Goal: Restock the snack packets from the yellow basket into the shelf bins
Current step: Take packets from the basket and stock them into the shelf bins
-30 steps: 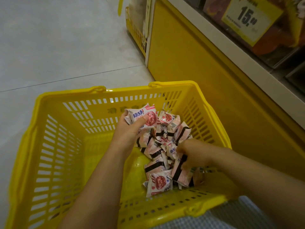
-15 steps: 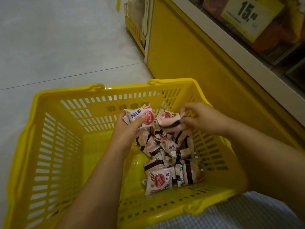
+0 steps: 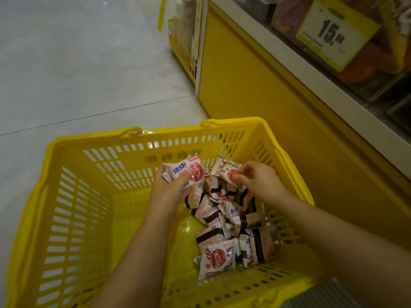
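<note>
A yellow slotted basket [image 3: 73, 218] stands on the floor below me. Several pink-and-white snack packets [image 3: 224, 221] lie heaped in its right half. My left hand [image 3: 169, 190] holds a small stack of packets [image 3: 186, 170] upright above the heap, thumb across the front. My right hand [image 3: 255, 181] is just right of it and pinches one packet [image 3: 226, 172] by its edge, close to the left hand's stack. The shelf bins [image 3: 378, 70] sit up at the right, behind a white ledge.
A yellow shelf base panel [image 3: 255, 90] rises right beside the basket. A yellow price tag [image 3: 333, 32] reading 15 hangs on the bins. Another yellow wire rack [image 3: 182, 52] stands farther along the aisle. Pale tiled floor [image 3: 77, 63] spreads to the left.
My right hand came up from the heap's lower part with a packet and carried it left toward the left hand's stack. The left hand stayed put.
</note>
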The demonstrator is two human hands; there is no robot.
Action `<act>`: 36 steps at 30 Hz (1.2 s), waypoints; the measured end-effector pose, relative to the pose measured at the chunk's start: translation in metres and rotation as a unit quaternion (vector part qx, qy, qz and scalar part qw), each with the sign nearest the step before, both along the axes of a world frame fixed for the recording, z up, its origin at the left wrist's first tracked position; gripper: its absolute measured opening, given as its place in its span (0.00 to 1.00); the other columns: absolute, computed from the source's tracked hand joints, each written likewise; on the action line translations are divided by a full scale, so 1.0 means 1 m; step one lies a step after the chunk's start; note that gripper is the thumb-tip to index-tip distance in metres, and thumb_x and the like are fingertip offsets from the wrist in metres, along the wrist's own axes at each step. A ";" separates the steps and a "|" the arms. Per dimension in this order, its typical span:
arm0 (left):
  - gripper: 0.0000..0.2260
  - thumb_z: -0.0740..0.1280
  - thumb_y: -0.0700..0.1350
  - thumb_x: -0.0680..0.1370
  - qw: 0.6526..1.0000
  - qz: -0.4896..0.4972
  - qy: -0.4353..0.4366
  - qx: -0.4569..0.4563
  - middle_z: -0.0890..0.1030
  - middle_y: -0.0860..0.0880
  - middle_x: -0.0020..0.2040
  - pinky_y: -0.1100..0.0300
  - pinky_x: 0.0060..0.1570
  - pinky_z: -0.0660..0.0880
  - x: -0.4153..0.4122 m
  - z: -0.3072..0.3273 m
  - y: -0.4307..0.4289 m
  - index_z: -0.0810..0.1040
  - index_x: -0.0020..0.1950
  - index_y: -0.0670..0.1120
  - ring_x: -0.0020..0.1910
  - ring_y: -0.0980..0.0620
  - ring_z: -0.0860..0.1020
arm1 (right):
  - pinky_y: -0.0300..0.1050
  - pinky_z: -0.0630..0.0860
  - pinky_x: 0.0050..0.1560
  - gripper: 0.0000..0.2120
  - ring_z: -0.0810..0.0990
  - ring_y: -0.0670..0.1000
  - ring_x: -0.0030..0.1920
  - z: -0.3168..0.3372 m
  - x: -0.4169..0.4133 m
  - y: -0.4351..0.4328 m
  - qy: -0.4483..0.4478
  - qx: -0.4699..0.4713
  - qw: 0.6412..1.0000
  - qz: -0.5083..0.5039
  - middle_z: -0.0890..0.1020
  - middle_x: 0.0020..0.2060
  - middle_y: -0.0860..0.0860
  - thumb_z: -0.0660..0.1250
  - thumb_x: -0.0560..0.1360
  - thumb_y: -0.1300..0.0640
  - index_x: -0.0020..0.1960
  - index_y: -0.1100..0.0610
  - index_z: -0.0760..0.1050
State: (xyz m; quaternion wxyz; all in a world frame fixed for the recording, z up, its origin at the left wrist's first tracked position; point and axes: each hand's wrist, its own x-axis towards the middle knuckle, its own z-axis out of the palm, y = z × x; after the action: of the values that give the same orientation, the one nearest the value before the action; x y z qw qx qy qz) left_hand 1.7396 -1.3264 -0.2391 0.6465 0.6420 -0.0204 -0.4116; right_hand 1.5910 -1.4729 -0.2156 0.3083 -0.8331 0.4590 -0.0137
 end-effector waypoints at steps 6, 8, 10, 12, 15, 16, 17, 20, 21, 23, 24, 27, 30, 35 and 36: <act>0.32 0.74 0.46 0.73 1.000 -0.005 -0.006 0.004 0.81 0.48 0.59 0.52 0.54 0.79 0.000 -0.006 0.000 0.65 0.74 0.47 0.55 0.51 0.81 | 0.47 0.76 0.57 0.27 0.76 0.53 0.59 -0.006 0.024 -0.008 0.087 -0.037 0.995 0.008 0.74 0.61 0.54 0.74 0.71 0.52 0.67 0.55 0.69; 0.31 0.73 0.45 0.73 1.000 0.000 -0.008 0.004 0.82 0.48 0.58 0.54 0.51 0.79 0.000 -0.008 0.000 0.65 0.74 0.47 0.54 0.50 0.81 | 0.47 0.75 0.57 0.31 0.75 0.55 0.60 -0.005 0.029 -0.013 0.145 -0.010 0.989 0.023 0.75 0.62 0.56 0.75 0.70 0.52 0.68 0.58 0.68; 0.31 0.73 0.45 0.73 1.000 0.005 -0.004 0.002 0.81 0.47 0.59 0.54 0.52 0.79 0.001 -0.008 0.000 0.65 0.74 0.46 0.55 0.50 0.81 | 0.47 0.79 0.53 0.23 0.80 0.55 0.54 -0.003 0.033 -0.018 0.190 0.020 0.980 0.048 0.80 0.54 0.56 0.75 0.69 0.52 0.59 0.60 0.74; 0.31 0.73 0.45 0.73 1.000 0.005 0.000 -0.003 0.81 0.47 0.59 0.55 0.51 0.79 0.001 -0.008 -0.001 0.65 0.73 0.47 0.55 0.51 0.81 | 0.48 0.81 0.47 0.15 0.82 0.52 0.47 0.000 0.037 -0.022 0.180 0.019 0.980 0.076 0.83 0.48 0.54 0.76 0.68 0.53 0.51 0.59 0.77; 0.30 0.73 0.45 0.73 1.000 0.005 -0.001 -0.005 0.82 0.48 0.57 0.57 0.47 0.79 0.000 -0.006 -0.001 0.66 0.73 0.47 0.54 0.51 0.81 | 0.47 0.79 0.51 0.18 0.78 0.51 0.50 0.002 0.044 -0.029 0.146 -0.025 0.981 0.128 0.79 0.50 0.51 0.75 0.68 0.54 0.56 0.56 0.76; 0.29 0.73 0.45 0.73 1.000 0.007 -0.001 -0.005 0.82 0.48 0.57 0.58 0.46 0.79 0.000 -0.006 -0.002 0.67 0.72 0.48 0.54 0.51 0.81 | 0.46 0.78 0.52 0.20 0.77 0.51 0.50 0.003 0.047 -0.030 0.146 -0.025 0.978 0.146 0.77 0.51 0.51 0.75 0.68 0.54 0.58 0.56 0.75; 0.29 0.73 0.45 0.73 1.000 0.009 -0.002 -0.004 0.82 0.48 0.56 0.59 0.43 0.79 0.000 -0.005 -0.002 0.67 0.72 0.48 0.53 0.52 0.81 | 0.45 0.77 0.51 0.21 0.77 0.51 0.50 0.002 0.048 -0.031 0.145 -0.012 0.976 0.163 0.77 0.51 0.51 0.75 0.68 0.54 0.58 0.56 0.74; 0.29 0.72 0.45 0.74 1.000 0.005 -0.004 -0.002 0.81 0.47 0.58 0.62 0.40 0.78 -0.001 -0.004 -0.001 0.66 0.73 0.47 0.53 0.51 0.81 | 0.46 0.79 0.49 0.20 0.80 0.50 0.47 -0.004 0.051 -0.035 0.132 0.056 0.971 0.192 0.81 0.52 0.52 0.75 0.68 0.57 0.58 0.56 0.73; 0.30 0.72 0.44 0.74 1.000 0.004 -0.003 -0.001 0.80 0.46 0.59 0.62 0.41 0.79 -0.001 -0.003 -0.001 0.65 0.73 0.46 0.54 0.51 0.81 | 0.45 0.79 0.49 0.20 0.80 0.50 0.47 -0.005 0.052 -0.035 0.129 0.065 0.969 0.201 0.81 0.51 0.52 0.75 0.68 0.58 0.57 0.56 0.73; 0.30 0.72 0.44 0.74 1.000 0.005 -0.002 -0.002 0.79 0.45 0.62 0.60 0.44 0.79 0.000 -0.003 -0.001 0.64 0.74 0.45 0.56 0.50 0.80 | 0.44 0.78 0.49 0.19 0.79 0.51 0.49 -0.008 0.053 -0.036 0.138 0.052 0.963 0.227 0.79 0.51 0.51 0.75 0.68 0.55 0.57 0.56 0.75; 0.31 0.72 0.44 0.74 1.000 0.006 -0.002 -0.003 0.78 0.45 0.63 0.60 0.46 0.79 0.000 -0.003 -0.001 0.64 0.74 0.45 0.57 0.49 0.80 | 0.45 0.76 0.51 0.20 0.78 0.51 0.51 -0.010 0.055 -0.036 0.150 0.038 0.958 0.240 0.78 0.52 0.51 0.75 0.69 0.53 0.58 0.55 0.76; 0.32 0.73 0.45 0.73 1.000 0.008 0.002 -0.006 0.78 0.46 0.64 0.59 0.48 0.79 0.000 -0.001 -0.002 0.64 0.74 0.46 0.58 0.49 0.80 | 0.46 0.63 0.58 0.21 0.69 0.54 0.59 -0.014 0.057 -0.034 0.192 -0.025 0.942 0.274 0.76 0.56 0.52 0.72 0.70 0.46 0.60 0.52 0.77; 0.31 0.73 0.46 0.73 1.000 0.008 0.004 -0.010 0.79 0.46 0.63 0.57 0.49 0.79 0.000 0.000 -0.002 0.65 0.74 0.46 0.58 0.49 0.80 | 0.48 0.63 0.63 0.22 0.66 0.55 0.63 -0.019 0.058 -0.031 0.188 -0.028 0.940 0.283 0.72 0.58 0.54 0.72 0.69 0.44 0.61 0.50 0.76; 0.32 0.73 0.45 0.73 1.000 0.022 0.008 -0.011 0.79 0.46 0.62 0.56 0.51 0.79 0.001 0.000 -0.001 0.63 0.74 0.46 0.58 0.49 0.79 | 0.52 0.69 0.64 0.22 0.68 0.56 0.65 -0.020 0.055 -0.028 0.179 0.005 0.945 0.273 0.68 0.62 0.54 0.73 0.69 0.46 0.61 0.50 0.77; 0.32 0.73 0.45 0.73 1.000 0.023 0.006 -0.012 0.79 0.46 0.62 0.57 0.50 0.79 0.001 0.000 0.000 0.64 0.74 0.46 0.58 0.49 0.80 | 0.53 0.69 0.64 0.22 0.68 0.56 0.65 -0.020 0.056 -0.028 0.195 -0.009 0.941 0.277 0.70 0.62 0.54 0.73 0.69 0.44 0.60 0.49 0.77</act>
State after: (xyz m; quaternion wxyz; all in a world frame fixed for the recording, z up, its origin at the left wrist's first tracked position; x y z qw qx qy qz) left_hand 1.7408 -1.3267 -0.2394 0.6639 0.6319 -0.0065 -0.3999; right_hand 1.6474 -1.5010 -0.2360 0.1964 -0.9164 0.2613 0.2311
